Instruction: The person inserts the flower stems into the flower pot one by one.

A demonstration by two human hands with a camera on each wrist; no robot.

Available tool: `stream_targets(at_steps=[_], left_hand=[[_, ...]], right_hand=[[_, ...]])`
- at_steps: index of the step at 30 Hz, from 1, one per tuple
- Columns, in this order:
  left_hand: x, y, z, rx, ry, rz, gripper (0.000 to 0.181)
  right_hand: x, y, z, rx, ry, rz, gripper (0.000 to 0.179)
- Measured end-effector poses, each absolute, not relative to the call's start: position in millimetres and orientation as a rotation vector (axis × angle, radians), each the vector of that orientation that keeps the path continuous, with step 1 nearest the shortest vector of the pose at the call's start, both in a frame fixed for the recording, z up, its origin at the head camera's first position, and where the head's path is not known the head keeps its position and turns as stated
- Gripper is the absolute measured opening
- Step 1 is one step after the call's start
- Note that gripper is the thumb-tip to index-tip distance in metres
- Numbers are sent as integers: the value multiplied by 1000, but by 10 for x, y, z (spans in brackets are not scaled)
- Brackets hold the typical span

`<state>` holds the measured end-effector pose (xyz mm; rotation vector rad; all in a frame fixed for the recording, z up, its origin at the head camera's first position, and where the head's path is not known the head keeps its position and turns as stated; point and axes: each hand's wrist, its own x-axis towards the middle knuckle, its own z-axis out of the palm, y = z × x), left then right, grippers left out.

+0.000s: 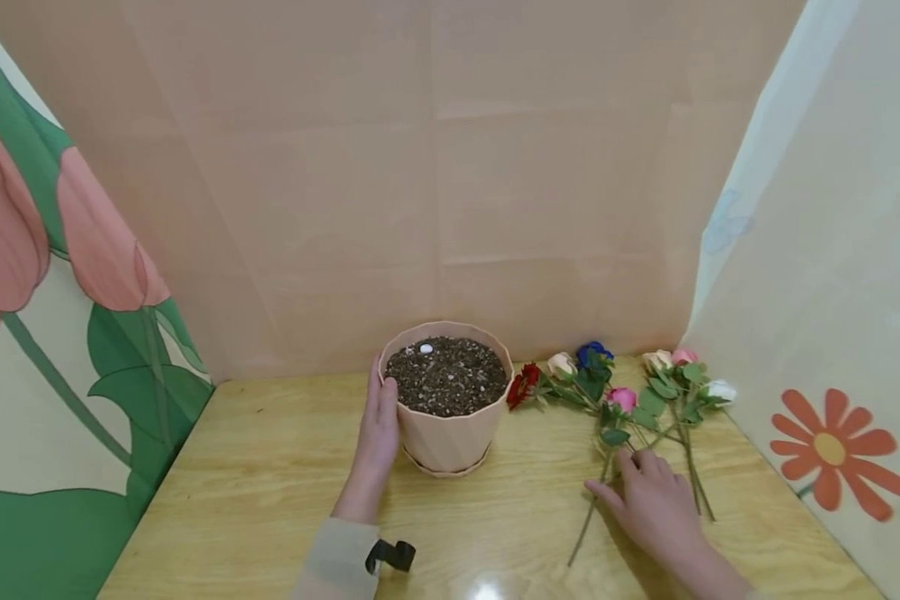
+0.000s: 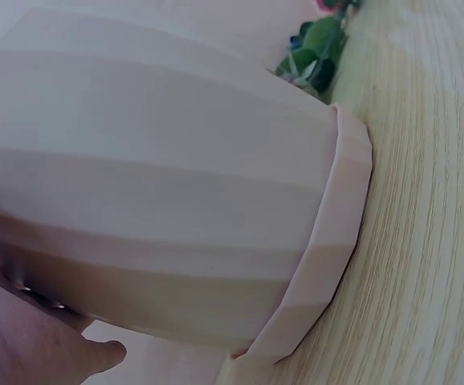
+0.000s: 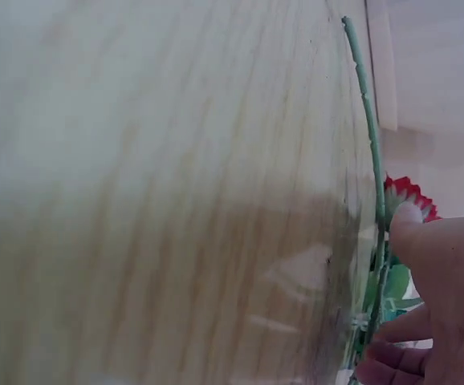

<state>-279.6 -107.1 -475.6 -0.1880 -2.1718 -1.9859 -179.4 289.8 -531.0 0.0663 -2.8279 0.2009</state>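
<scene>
A pale pink flower pot [image 1: 446, 446] filled with dark soil [image 1: 450, 379] stands on its saucer [image 1: 450, 473]. My left hand [image 1: 378, 421] rests against the pot's left side, its fingers fairly straight along the wall and the thumb near the front. Over the flowers on the right, my right hand [image 1: 656, 500] reaches down with thumb and fingers spread around a green stem [image 3: 376, 152]. Just beyond those fingertips lies a pink rose [image 1: 622, 399]. Beside it are a red flower [image 1: 523, 385], a cream rose [image 1: 561, 364] and a blue rose [image 1: 592, 354].
Further right lie another cream rose [image 1: 657, 360], a light pink rose [image 1: 684, 356] and a white rose [image 1: 720, 391], their stems crossing. All rest on a wooden table [image 1: 270, 492]. A plain backdrop [image 1: 330, 183] stands behind, with a flower-printed sheet [image 1: 870, 333] along the right edge.
</scene>
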Motion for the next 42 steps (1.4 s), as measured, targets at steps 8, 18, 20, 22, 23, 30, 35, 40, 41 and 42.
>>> stream_targets(at_steps=[8,18,20,22,23,30,35,40,41,42], left_hand=[[-2808,-1053,-4773,-201,-2161,-1970,64],[-2831,-1053,-4783,-202,-2145,-1983,63],[-2829,-1050,-4784,-196,-2143,-1985,63],[-2828,-1047,-4787,-190,-2143,-1985,63],[-2829,-1046,-4787,-187,-2142,-1988,63],[-2838,-1043,-4797,-211,-2147,-1979,62],[-2841,-1046,-4808,-218,-2147,-1970,61],[-2842,-1050,-4812,-216,-2148,-1981,61],[-2842,-1050,-4812,-215,-2148,-1985,61],[-2842,-1051,-4812,-217,-2148,-1985,60]], right_hand=[[-1879,2855,-5300,2,-2861,224,74],[-2025,2769,-5293,-25,-2835,276,57],[-2058,2744,-5292,-36,-2842,296,55],[-2089,2725,-5292,-48,-2853,312,53],[-2104,2720,-5293,-54,-2862,317,52],[-2191,2751,-5316,-102,-2896,422,37],[-2234,2794,-5311,-133,-2919,517,34],[-2263,2817,-5276,-223,-2942,671,42],[-2267,2822,-5263,-237,-2940,705,43],[-2267,2826,-5252,-249,-2936,737,43]])
